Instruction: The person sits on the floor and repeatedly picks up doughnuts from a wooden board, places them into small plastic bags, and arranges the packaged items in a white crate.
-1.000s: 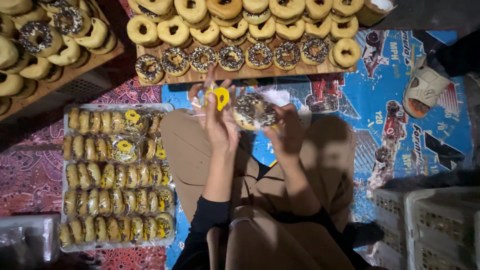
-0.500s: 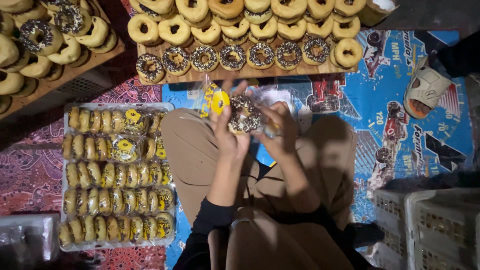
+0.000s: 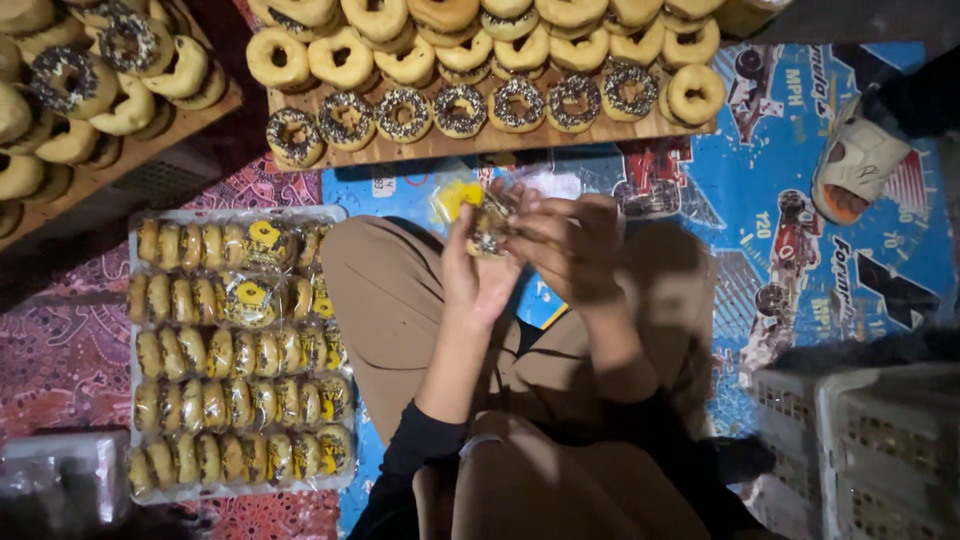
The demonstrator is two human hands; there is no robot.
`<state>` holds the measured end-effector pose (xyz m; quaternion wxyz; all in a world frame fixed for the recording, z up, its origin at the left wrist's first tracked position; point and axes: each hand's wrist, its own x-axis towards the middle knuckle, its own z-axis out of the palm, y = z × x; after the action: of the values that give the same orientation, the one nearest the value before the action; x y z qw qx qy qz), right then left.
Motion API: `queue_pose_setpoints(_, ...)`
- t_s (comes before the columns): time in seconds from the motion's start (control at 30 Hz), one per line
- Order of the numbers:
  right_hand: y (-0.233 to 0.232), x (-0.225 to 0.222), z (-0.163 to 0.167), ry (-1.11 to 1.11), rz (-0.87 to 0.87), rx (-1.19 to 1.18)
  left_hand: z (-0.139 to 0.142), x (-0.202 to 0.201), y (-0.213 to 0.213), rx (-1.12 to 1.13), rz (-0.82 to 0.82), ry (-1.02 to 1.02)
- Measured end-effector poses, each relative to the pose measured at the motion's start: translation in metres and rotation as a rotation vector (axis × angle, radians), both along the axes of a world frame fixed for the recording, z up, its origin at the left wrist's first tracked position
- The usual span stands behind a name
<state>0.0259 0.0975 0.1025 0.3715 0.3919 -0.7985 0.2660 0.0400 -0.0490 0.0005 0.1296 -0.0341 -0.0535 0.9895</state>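
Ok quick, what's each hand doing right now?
Left hand: closed on the bagged doughnut.
Right hand: fingers on the same doughnut's clear bag, gripping it too.

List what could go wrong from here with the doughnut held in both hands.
1. The left hand and right hand press the sprinkled doughnut into a clear bag; squeezing might smear its topping.
2. It is held over the lap, not over the tray of bagged doughnuts, so a slip could drop it onto the blue mat.
3. The wooden board of unwrapped doughnuts sits close ahead; a reaching elbow might knock them.
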Motion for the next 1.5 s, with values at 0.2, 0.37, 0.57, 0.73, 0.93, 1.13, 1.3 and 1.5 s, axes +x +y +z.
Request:
queue_pose_setpoints(0.2, 0.007, -0.003, 0.003, -0.263, 0.026, 0.162, -0.038, -0.003, -0.013, -0.498, 0.257, -0.389)
queue_pose_setpoints(0.37, 0.001, -0.010, 0.013, -0.727, 0.120, 0.183, -0.003, 0.021, -0.019, -1.507, 0.661, 0.170)
queue_pose_setpoints(0.57, 0.000, -0.016, 0.034, -1.118, 0.038, -0.072, 0.052, 0.022, -0.022, -1.875, 0.498, 0.472)
queue_pose_setpoints(0.73, 0.006, -0.022, 0.046, -0.710, 0.065, 0.163, 0.060, 0.015, -0.028, -1.895, 0.351, 0.462)
queue_pose_setpoints(0.93, 0.015, -0.029, 0.046, -0.363, 0.171, 0.386, 0.053, 0.018, -0.036, -1.644, 0.045, 0.421)
queue_pose_setpoints(1.13, 0.019, -0.035, 0.057, -0.357, 0.251, 0.496, 0.058, 0.019, -0.047, -1.622, 0.003, 0.608)
queue_pose_setpoints(1.3, 0.022, -0.032, 0.046, -0.244, 0.336, 0.512, 0.072, 0.017, -0.053, -1.738, -0.023, 0.707)
queue_pose_setpoints(1.5, 0.038, -0.034, 0.006, -0.267, 0.250, 0.434, 0.092, 0.022, -0.057, -1.885, -0.075, 0.758)
